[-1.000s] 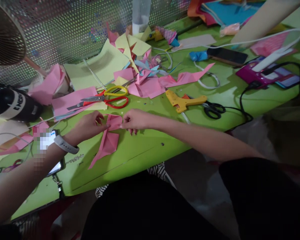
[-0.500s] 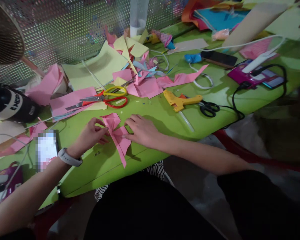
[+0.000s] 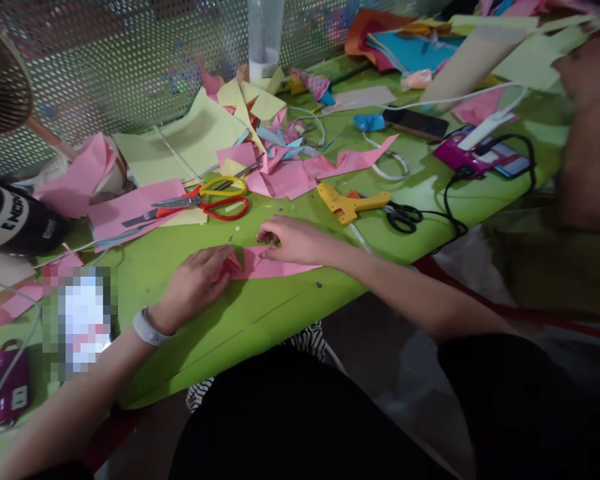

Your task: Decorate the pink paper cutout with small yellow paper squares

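A folded pink paper (image 3: 253, 265) lies on the green tabletop in front of me, its creased strip stretching left to right. My left hand (image 3: 197, 277) covers the paper's left end, fingers closed over a raised fold there. My right hand (image 3: 291, 241) rests on the upper edge of the strip with curled fingers, thumb and fingertips gripping the paper. Part of the strip passes beneath the right hand and wrist, and the fold inside the left hand is partly hidden. Just beyond the hands lie scissors (image 3: 223, 207) with one red and one yellow handle.
A yellow glue gun (image 3: 350, 203) and black-handled scissors (image 3: 405, 217) lie to the right. Pink and yellow paper scraps (image 3: 285, 179) pile up behind. A phone (image 3: 85, 320) and a dark tumbler (image 3: 15, 217) stand left. Cables run to a purple power box (image 3: 460, 157). Another person's arm (image 3: 587, 147) shows far right.
The pink paper has turned from a slanting, upright position to lying crosswise. My left hand now covers its left end, and my right hand has shifted up along it. The view has moved slightly.
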`<state>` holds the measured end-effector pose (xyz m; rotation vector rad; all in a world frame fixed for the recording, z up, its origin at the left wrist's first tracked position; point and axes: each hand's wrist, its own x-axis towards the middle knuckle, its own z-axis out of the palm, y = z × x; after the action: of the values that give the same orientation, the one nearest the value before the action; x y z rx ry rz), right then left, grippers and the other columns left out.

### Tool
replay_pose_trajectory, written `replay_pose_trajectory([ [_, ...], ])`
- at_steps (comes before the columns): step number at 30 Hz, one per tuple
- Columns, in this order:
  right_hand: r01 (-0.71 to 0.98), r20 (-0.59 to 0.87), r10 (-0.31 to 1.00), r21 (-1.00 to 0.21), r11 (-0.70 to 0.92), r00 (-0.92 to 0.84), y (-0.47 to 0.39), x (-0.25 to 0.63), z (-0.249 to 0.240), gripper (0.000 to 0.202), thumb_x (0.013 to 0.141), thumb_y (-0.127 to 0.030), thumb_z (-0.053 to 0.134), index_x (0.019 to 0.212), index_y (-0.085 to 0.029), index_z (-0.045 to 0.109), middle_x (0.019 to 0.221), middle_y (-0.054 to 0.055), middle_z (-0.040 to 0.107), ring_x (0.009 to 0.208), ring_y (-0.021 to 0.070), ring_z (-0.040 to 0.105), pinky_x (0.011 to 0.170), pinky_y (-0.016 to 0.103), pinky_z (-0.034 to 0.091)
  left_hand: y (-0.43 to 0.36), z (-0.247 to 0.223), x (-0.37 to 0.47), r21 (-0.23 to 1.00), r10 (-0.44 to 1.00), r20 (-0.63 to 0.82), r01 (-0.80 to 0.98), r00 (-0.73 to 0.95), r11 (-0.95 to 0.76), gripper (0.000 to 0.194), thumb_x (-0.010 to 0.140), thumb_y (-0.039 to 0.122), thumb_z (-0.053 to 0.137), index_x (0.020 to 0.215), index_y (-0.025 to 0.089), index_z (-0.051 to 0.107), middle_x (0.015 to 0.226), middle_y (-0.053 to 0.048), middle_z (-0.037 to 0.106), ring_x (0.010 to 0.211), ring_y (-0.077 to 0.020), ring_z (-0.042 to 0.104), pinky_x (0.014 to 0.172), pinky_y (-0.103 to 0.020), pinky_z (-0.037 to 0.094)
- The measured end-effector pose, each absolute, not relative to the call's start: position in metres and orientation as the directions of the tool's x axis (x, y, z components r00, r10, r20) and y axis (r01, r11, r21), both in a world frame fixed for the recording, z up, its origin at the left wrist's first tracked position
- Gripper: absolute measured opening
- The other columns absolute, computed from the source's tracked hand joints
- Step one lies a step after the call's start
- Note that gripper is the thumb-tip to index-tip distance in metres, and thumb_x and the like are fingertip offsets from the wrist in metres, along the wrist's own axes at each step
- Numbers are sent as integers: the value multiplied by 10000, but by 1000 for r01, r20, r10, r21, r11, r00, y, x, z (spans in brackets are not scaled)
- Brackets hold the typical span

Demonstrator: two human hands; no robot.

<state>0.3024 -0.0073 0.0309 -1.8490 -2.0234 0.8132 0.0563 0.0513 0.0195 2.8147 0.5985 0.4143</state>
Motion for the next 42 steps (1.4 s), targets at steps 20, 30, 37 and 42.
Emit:
replay_pose_trajectory([
  [20,735,-319,932,-672,-92,-174,-4,292,33,213,822,-381,704,912,-189,687,847,39,734,731,171,638,598,293,396,31,14,60,-12,181,253,190,950,-982,295,969,57,429,1201,105,603,1272,-190,635,1197,-276,633,1043,-483,542],
  [30,615,-120,993,-783,-95,-1,-20,295,15,163,890,-342,667,833,-190,677,811,25,704,735,158,622,666,297,442,30,15,59,-100,161,219,186,962,-977,374,953,68,481,1304,143,586,1371,-152,612,1294,-292,575,1142,-556,437],
  [37,762,-3,995,-643,77,-103,-24,305,12,140,911,-315,658,898,-189,718,909,52,670,855,182,613,743,315,458,22,9,66,-10,246,256,257,935,-966,323,997,300,493,1243,140,628,1280,-157,661,1174,-284,644,1059,-518,509],
  [42,768,151,945,-552,325,-291,-25,313,5,197,979,-273,569,988,-202,752,981,71,698,941,193,621,778,322,483,19,15,69,-13,262,244,273,934,-962,339,1012,342,463,1175,111,650,1209,-156,684,1064,-271,684,919,-435,593],
])
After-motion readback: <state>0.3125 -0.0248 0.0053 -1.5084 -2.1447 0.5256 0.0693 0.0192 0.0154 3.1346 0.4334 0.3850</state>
